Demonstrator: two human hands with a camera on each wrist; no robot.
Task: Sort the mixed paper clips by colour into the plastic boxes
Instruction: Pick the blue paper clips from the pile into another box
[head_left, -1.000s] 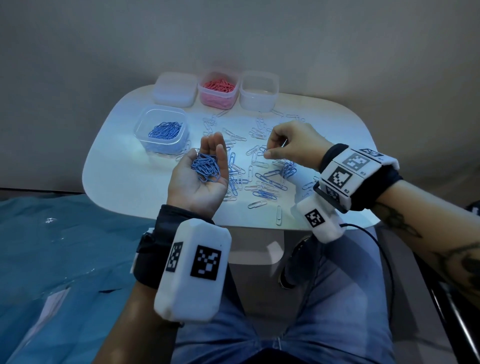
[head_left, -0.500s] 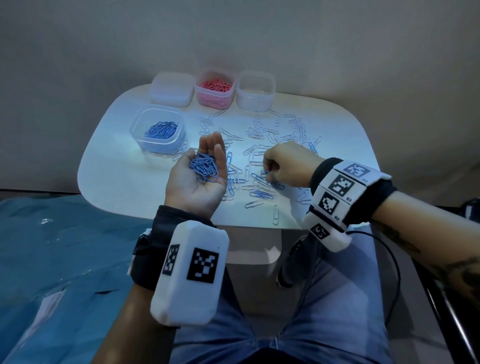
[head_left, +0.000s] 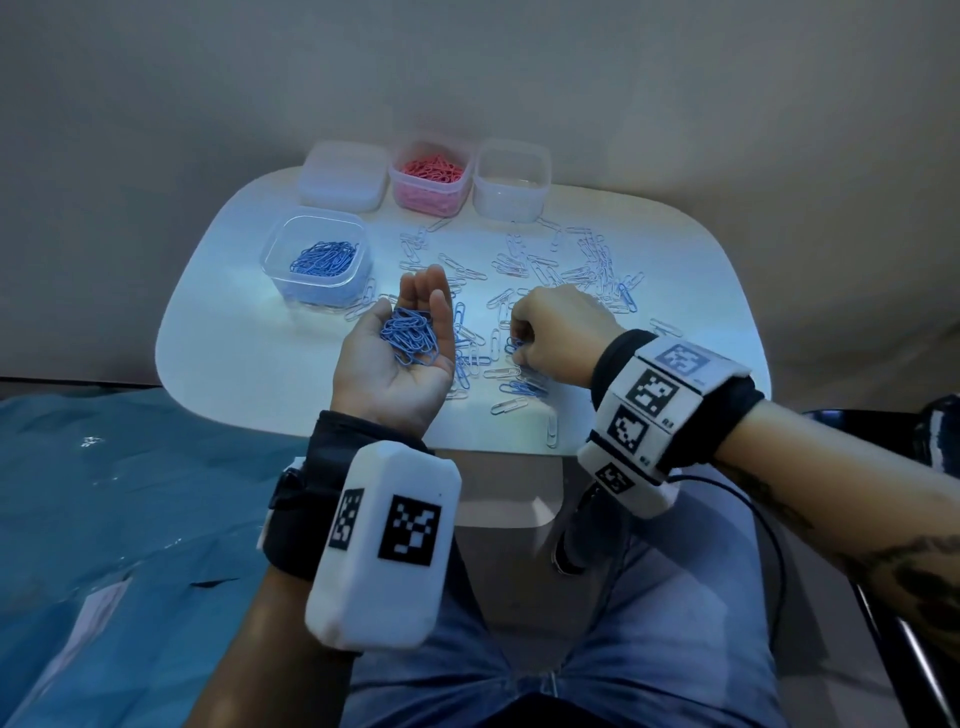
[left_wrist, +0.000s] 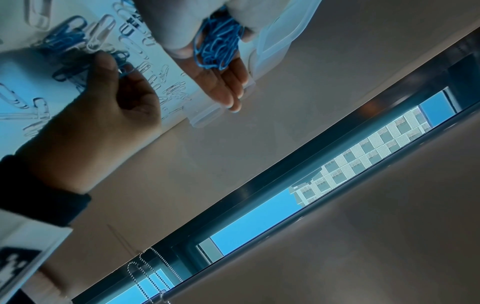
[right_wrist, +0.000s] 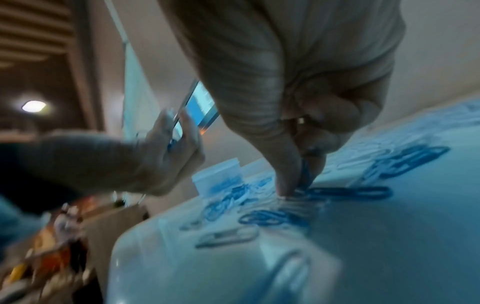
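My left hand (head_left: 395, 374) lies palm up over the white table (head_left: 244, 358), fingers nearly straight, carrying a heap of blue paper clips (head_left: 410, 335); the left wrist view shows the same heap of blue clips (left_wrist: 218, 39). My right hand (head_left: 558, 332) is down on the table just to the right, thumb and forefinger pinching a blue clip (right_wrist: 306, 174) out of a small blue cluster (head_left: 522, 387). Loose white and blue clips (head_left: 587, 270) are scattered across the middle. A clear box with blue clips (head_left: 324, 293) stands at the left.
Along the far edge stand a lidded clear box (head_left: 345, 176), a box of pink clips (head_left: 428, 202) and an empty clear box (head_left: 511, 200). A white clip (head_left: 551, 431) lies at the near table edge. My knees are under the table; blue sheeting (head_left: 130, 493) is at left.
My right hand came down from mid-table toward the near side and now pinches at the blue cluster. The left hand with its heap has hardly moved.
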